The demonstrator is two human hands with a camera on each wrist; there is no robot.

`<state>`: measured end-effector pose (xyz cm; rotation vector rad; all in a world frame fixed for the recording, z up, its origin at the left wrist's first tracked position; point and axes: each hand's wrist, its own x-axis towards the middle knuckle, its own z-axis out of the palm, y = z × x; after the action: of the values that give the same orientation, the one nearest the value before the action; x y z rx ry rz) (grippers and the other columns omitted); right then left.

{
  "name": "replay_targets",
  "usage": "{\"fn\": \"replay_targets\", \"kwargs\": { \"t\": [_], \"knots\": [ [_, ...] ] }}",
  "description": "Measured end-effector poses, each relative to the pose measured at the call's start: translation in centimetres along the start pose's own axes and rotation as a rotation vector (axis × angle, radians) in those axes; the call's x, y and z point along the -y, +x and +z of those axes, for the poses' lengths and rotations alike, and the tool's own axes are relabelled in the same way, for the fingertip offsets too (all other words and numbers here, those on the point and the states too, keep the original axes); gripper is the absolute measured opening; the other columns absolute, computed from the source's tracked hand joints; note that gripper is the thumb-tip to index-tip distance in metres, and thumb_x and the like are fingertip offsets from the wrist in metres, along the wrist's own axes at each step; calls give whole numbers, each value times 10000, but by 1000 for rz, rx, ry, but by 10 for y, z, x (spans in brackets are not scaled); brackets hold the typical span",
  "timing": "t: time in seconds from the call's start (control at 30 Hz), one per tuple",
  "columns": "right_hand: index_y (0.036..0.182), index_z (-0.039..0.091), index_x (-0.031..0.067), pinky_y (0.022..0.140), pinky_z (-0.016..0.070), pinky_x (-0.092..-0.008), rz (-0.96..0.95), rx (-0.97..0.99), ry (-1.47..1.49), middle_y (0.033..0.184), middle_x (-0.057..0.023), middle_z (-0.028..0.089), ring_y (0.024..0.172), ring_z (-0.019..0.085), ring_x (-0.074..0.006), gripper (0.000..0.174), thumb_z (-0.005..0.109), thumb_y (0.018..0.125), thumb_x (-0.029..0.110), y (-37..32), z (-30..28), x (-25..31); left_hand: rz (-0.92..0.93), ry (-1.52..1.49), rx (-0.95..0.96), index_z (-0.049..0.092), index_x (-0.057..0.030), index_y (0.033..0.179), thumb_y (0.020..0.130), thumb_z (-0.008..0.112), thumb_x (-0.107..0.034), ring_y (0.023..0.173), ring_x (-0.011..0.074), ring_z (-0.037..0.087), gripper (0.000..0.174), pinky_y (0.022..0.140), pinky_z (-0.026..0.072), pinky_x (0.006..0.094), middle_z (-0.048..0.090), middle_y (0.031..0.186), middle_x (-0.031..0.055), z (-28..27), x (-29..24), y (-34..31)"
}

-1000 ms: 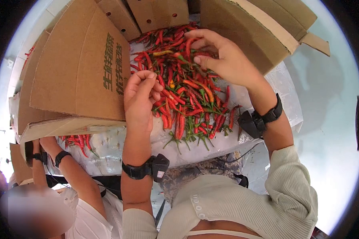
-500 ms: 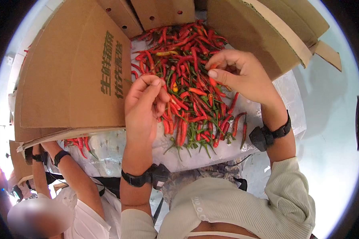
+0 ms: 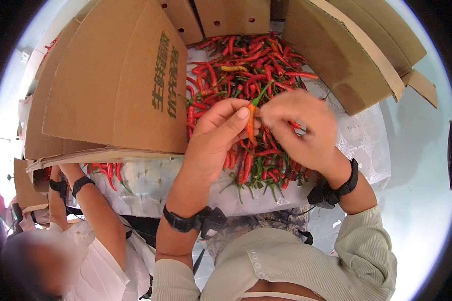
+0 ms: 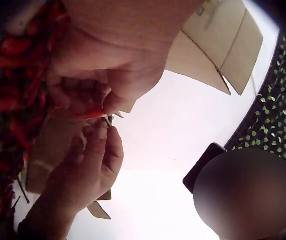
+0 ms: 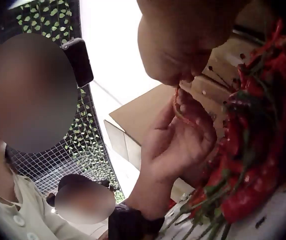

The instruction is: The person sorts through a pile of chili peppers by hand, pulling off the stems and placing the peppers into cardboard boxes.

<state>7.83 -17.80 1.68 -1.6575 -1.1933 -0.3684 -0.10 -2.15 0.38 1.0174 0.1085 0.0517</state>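
Note:
My left hand pinches an orange-red chili pepper between thumb and fingers, its green stem pointing up and away. Blurred by motion, my right hand meets it from the right, fingertips at the stem end. In the left wrist view, the right thumb and forefinger pinch a small dark bit at the end of the red pepper. The right wrist view has the pepper lying along the left fingers. Below both hands spreads a heap of red chilies, with several green stems toward the near edge.
A printed cardboard box stands left of the heap, another box to its right, and holed cardboard behind. A white patterned cover lies on the table. Another person's arms reach in at the lower left, by more chilies.
My right hand has come back from the far part of the heap toward me and met the left. The left hand has shifted right, and an orange-red chili pepper now shows in its fingers.

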Motion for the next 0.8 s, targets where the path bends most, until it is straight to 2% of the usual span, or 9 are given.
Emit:
{"fn": "replay_targets", "kwargs": {
  "t": [0.03,0.13,0.17,0.27,0.37,0.47,0.57,0.67,0.8],
  "knots": [
    [877,634,51,654,476,-280,129,-69,19,841,-78,620,733,598,-185,162,678,722,34,1,-1,3,-26,-8,17,566,-38,1020,910,540,-203,788,96,587,199,706,476,235,628,929,44,-2,0,0],
    [909,635,26,646,462,-247,210,-56,205,854,-66,623,732,578,-115,177,701,766,107,5,-5,-9,-88,-24,55,564,-36,1012,906,535,-191,771,94,580,190,701,471,231,627,921,46,-5,-2,-1],
    [902,637,14,638,457,-236,410,-1,435,821,-36,614,712,557,-81,196,705,782,153,2,-1,-11,-109,-29,62,564,-35,1011,904,534,-188,764,91,577,189,690,469,226,627,917,46,-5,-1,-1],
    [858,649,25,596,433,-226,591,108,664,772,-21,599,667,534,-80,178,704,785,177,1,0,-13,-127,10,101,572,-32,991,897,533,-184,733,85,565,184,665,460,219,624,893,45,-5,0,0],
    [798,653,37,550,393,-211,572,147,440,717,-5,588,621,500,-61,155,698,793,186,0,-3,-13,-146,16,83,586,-28,959,895,538,-182,707,79,555,174,644,453,212,620,861,42,-5,-1,1],
    [761,647,43,527,362,-197,325,113,188,690,10,586,600,477,-39,163,693,801,194,-1,-4,-11,-140,70,97,596,-23,935,892,539,-173,697,80,554,166,637,451,208,615,832,41,-7,1,2],
    [768,634,25,528,360,-189,298,83,272,649,27,565,579,463,-35,185,683,812,198,-3,0,-11,-132,62,111,598,-19,936,884,547,-157,691,85,558,156,628,452,206,619,826,50,-4,-1,0],
    [792,632,15,523,366,-195,527,89,556,629,38,548,555,458,-48,198,672,823,207,-4,2,-5,-154,-49,149,596,-16,947,874,550,-135,690,91,563,147,622,457,210,623,830,63,-8,1,1],
    [819,625,28,462,330,-186,719,184,702,619,38,540,522,423,-33,195,647,843,220,2,-5,-1,-166,-193,208,594,-9,957,870,546,-112,681,94,562,143,619,461,214,626,836,74,-11,7,3]
  ]
}}
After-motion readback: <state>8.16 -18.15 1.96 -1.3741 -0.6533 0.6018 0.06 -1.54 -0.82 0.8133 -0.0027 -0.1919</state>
